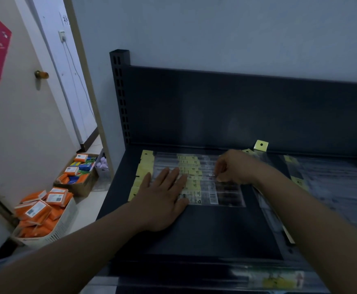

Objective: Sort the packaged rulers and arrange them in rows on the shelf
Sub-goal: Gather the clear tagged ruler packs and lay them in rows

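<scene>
Insp. note, head view. Packaged rulers (pixel 196 166) lie side by side in a row at frame centre on the dark shelf (pixel 215 230). Yellow header cards sit at the row's left end, clear sleeves run to the right, and there is a barcode on the nearest pack. I see the L hand (pixel 162 200) flat on the row's left-centre part, fingers straight and slightly fanned, palm down. The R hand (pixel 234 166) is at the row's right part, fingers curled under, tips pinching the clear edge of one pack. A loose pile of rulers (pixel 332 187), blurred, lies at frame right, partly under the R forearm. One yellow tab (pixel 261 145) sticks up near the back panel. One more pack (pixel 279 280) lies along the shelf's front lip, bottom right. Lower left, on the floor: a white basket (pixel 56 232) of orange packs, w/ a cardboard box (pixel 82 187) of mixed-colour packs beyond it. Door knob (pixel 41 74) is upper left.
</scene>
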`<state>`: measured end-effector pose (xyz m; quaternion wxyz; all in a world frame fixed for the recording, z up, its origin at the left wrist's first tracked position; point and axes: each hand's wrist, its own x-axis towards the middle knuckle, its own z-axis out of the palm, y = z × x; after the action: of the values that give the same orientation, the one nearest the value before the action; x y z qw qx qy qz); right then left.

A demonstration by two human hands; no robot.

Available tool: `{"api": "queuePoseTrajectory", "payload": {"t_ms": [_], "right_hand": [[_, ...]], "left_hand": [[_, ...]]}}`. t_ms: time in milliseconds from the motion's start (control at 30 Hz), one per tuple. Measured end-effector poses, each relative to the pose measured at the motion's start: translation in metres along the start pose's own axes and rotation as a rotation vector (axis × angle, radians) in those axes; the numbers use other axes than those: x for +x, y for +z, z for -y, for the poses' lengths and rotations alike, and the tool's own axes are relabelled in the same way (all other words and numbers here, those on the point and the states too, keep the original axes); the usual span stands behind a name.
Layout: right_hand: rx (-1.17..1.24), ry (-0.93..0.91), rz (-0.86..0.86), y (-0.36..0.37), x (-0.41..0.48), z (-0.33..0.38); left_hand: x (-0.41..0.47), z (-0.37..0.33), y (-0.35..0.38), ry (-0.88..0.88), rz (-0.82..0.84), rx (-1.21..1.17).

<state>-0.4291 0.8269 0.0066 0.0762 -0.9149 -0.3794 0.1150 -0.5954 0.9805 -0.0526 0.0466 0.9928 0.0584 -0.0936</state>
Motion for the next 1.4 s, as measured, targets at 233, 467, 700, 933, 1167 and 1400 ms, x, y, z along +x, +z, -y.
{"api": "queuePoseTrajectory", "payload": {"t_ms": [233, 467, 700, 933, 1167, 1400], "right_hand": [[0.047, 0.031, 0.080, 0.001, 0.005, -0.003], [0.040, 0.007, -0.018, -0.001, 0.001, -0.005], [0.235, -0.029, -0.362, -0.005, -0.009, -0.023], [0.540, 0.024, -0.424, 0.004, -0.026, -0.040], [0.787, -0.008, -0.430, -0.001, -0.078, -0.066], [0.791, 0.018, -0.347, -0.018, -0.158, -0.134]], "left_hand": [[-0.001, -0.001, 0.000, -0.011, 0.005, 0.016], [-0.004, -0.001, 0.006, -0.015, -0.097, 0.031], [-0.003, -0.002, 0.001, -0.037, -0.066, 0.018], [0.004, -0.001, -0.005, -0.062, -0.027, 0.002], [0.006, -0.013, -0.022, -0.023, -0.245, -0.275], [0.017, -0.126, -0.054, 0.194, -0.449, -0.982]]}}
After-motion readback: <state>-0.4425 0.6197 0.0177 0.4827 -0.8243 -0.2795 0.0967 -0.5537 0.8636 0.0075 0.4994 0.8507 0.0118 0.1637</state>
